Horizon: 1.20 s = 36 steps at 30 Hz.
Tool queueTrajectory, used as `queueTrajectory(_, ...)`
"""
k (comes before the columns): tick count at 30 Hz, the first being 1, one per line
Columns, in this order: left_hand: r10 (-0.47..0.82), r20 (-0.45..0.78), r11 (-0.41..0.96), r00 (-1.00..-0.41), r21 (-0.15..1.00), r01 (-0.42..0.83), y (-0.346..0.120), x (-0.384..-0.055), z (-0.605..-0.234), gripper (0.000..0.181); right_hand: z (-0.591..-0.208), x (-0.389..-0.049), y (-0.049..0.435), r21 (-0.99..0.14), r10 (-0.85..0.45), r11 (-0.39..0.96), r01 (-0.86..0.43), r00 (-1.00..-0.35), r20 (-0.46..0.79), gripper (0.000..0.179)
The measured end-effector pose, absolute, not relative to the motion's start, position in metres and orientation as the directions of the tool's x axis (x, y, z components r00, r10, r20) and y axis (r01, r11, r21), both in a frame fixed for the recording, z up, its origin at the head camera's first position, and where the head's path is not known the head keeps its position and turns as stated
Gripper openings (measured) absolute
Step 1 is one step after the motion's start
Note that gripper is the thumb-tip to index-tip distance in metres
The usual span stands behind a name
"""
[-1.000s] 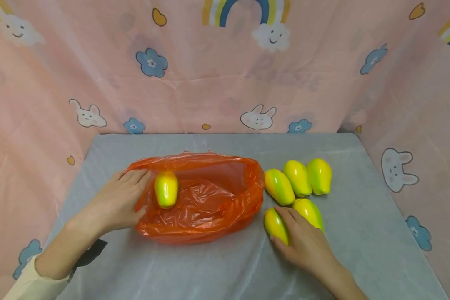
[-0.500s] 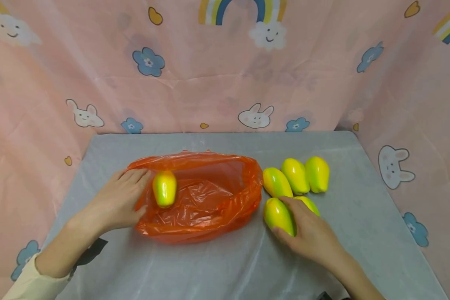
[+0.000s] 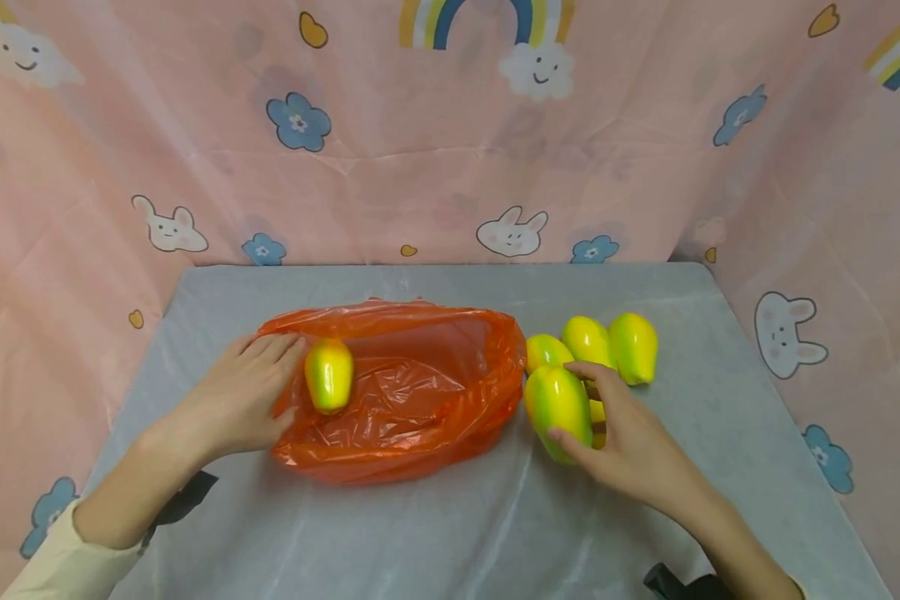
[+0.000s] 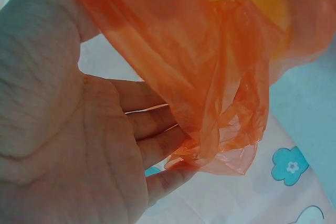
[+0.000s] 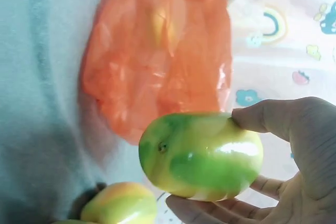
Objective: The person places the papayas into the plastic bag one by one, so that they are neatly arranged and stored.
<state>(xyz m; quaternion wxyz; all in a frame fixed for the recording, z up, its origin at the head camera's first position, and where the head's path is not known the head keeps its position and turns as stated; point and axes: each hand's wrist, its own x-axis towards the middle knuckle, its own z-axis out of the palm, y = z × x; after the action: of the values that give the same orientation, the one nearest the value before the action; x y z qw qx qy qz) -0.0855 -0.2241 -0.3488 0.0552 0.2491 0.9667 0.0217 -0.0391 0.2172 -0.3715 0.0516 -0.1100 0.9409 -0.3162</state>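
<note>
Orange plastic bag [image 3: 412, 458]: lying mouth wide on the grey tablecloth [image 3: 450, 542], one bagged mango [image 3: 330, 375] at its left end.
Loose mangoes [image 3: 633, 348]: three bunched right of the bag, and a fourth mango [image 3: 597, 410] nearer, mostly blocked by the right hand [image 3: 630, 442]!
Pink backdrop [image 3: 390, 192]: behind the bag, printed with rabbits, rainbows, flowers.
Right hand: thumb and fingers gripping the held mango [image 3: 558, 407], just beside the bag's right rim.
Left hand [image 3: 240, 396]: at the bag's left rim, fingers nearly straight against the plastic, thumb well apart.
</note>
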Motion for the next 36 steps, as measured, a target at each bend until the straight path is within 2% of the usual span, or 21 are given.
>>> queueTrajectory(10, 0.487, -0.101, 0.874, -0.868, 0.055, 0.484, -0.225, -0.086, -0.349, 0.080, -0.340, -0.059, 0.199, -0.653, -0.283, 0.713, -0.255, -0.957, 0.065, 0.075)
queueTrajectory(20, 0.483, -0.112, 0.876, -0.868, 0.057, 0.480, -0.226, -0.084, -0.348, 0.081, -0.317, -0.083, 0.168, -0.710, -0.325, 0.656, -0.258, -0.945, 0.043, 0.076)
queueTrajectory(36, 0.481, -0.128, 0.876, -0.867, 0.075, 0.476, -0.227, -0.085, -0.352, 0.084, -0.307, -0.126, 0.127, -0.697, -0.441, 0.655, -0.292, -0.897, -0.040, 0.076)
